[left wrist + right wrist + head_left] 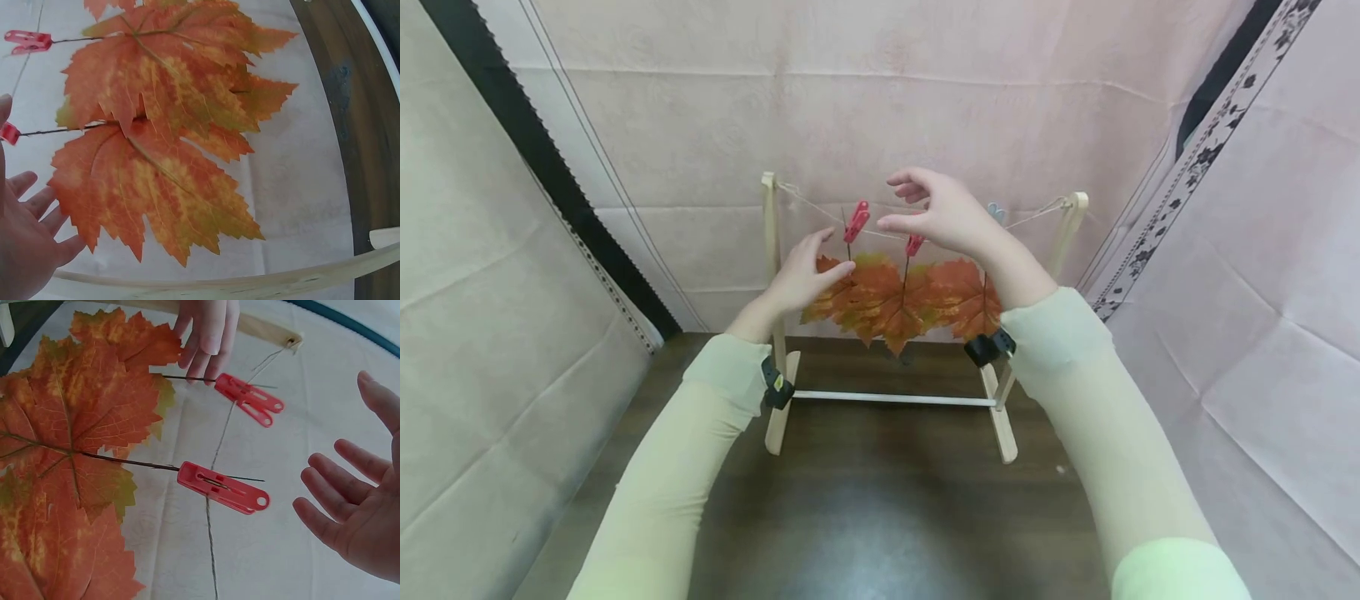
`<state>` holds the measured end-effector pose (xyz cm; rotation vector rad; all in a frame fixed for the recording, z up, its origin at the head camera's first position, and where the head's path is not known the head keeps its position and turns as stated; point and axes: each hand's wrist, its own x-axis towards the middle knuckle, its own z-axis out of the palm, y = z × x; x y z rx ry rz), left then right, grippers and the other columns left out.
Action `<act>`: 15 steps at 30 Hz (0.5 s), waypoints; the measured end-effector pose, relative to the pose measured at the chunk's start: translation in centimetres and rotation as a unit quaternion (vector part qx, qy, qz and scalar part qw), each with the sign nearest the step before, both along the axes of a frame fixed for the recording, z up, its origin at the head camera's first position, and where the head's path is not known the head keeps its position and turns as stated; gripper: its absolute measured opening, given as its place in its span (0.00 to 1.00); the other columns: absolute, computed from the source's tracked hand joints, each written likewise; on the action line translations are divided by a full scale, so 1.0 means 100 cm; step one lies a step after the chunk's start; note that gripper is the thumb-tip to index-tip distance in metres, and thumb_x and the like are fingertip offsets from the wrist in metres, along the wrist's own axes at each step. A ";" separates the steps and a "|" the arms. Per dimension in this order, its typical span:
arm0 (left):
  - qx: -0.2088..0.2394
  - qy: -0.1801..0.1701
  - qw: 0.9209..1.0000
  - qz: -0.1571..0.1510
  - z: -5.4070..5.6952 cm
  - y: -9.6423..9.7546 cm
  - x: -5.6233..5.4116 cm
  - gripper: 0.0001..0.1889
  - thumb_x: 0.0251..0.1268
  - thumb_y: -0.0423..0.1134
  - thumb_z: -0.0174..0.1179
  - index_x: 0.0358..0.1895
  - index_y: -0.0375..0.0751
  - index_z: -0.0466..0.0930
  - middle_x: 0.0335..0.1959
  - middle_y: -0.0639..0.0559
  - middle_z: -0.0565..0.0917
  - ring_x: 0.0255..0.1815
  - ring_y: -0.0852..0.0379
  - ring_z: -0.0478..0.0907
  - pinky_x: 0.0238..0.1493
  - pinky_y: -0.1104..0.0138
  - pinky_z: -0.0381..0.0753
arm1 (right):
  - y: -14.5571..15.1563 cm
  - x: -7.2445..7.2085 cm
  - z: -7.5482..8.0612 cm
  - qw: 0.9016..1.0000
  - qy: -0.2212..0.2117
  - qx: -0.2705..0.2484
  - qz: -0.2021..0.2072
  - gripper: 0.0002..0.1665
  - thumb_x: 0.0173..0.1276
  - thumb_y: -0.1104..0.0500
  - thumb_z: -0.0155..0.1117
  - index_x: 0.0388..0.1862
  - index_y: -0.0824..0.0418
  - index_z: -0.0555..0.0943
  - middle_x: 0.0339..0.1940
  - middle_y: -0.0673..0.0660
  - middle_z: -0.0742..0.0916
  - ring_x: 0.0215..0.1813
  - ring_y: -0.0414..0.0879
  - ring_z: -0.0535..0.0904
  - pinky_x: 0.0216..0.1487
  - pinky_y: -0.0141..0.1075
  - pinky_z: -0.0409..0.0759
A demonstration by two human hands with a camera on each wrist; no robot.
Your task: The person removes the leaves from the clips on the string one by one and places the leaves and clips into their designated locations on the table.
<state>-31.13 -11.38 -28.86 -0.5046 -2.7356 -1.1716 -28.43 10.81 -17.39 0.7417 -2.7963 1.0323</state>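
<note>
Orange artificial maple leaves [901, 310] hang by dark stems from a string [219, 445] stretched across a wooden frame [772, 250]. Red clothespins grip the stems: one clothespin [857, 222] on the left, another clothespin [222, 488] near the middle. My left hand [805, 273] is beside the leftmost leaf [147, 187], fingers spread and relaxed, holding nothing. Above the middle clothespin my right hand [946, 208] hovers with loosely bent fingers; in the right wrist view it stands apart from the clothespins and is empty. A pale blue clothespin [996, 212] shows behind the right wrist.
The frame stands on a dark wooden table [880, 500], with a white crossbar [895, 399] low between its feet. Pale cloth [880, 125] hangs behind and at both sides. Black wrist cameras [777, 385] are strapped to both wrists.
</note>
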 end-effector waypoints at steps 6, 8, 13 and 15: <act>0.009 -0.012 1.000 -0.017 -0.001 -0.002 -0.011 0.35 0.64 0.54 0.56 0.70 0.40 0.57 0.69 0.42 0.64 0.66 0.45 0.64 0.66 0.53 0.64 | -0.015 -0.020 0.004 1.000 -0.016 0.027 0.003 0.39 0.59 0.47 0.67 0.67 0.54 0.65 0.66 0.55 0.73 0.66 0.48 0.67 0.65 0.42 0.68; 0.010 -0.013 1.000 -0.020 -0.001 -0.001 -0.013 0.32 0.64 0.51 0.57 0.67 0.40 0.61 0.66 0.43 0.68 0.63 0.46 0.67 0.65 0.55 0.66 | -0.020 -0.026 0.004 0.999 -0.019 0.035 0.011 0.40 0.59 0.47 0.67 0.68 0.55 0.65 0.66 0.56 0.73 0.67 0.48 0.67 0.65 0.42 0.67; 0.008 -0.001 1.000 -0.018 -0.004 0.004 -0.017 0.23 0.64 0.45 0.58 0.59 0.37 0.71 0.59 0.42 0.74 0.57 0.47 0.72 0.61 0.57 0.70 | -0.029 -0.036 0.000 0.998 -0.024 0.051 0.028 0.39 0.59 0.50 0.68 0.67 0.57 0.65 0.66 0.58 0.73 0.67 0.51 0.67 0.66 0.43 0.67; 0.007 0.012 1.000 -0.018 -0.006 0.006 -0.018 0.20 0.64 0.43 0.58 0.55 0.35 0.75 0.56 0.41 0.76 0.56 0.47 0.73 0.60 0.57 0.70 | -0.032 -0.038 -0.003 0.998 -0.027 0.056 0.029 0.38 0.59 0.51 0.68 0.66 0.58 0.66 0.65 0.59 0.73 0.66 0.51 0.68 0.64 0.43 0.68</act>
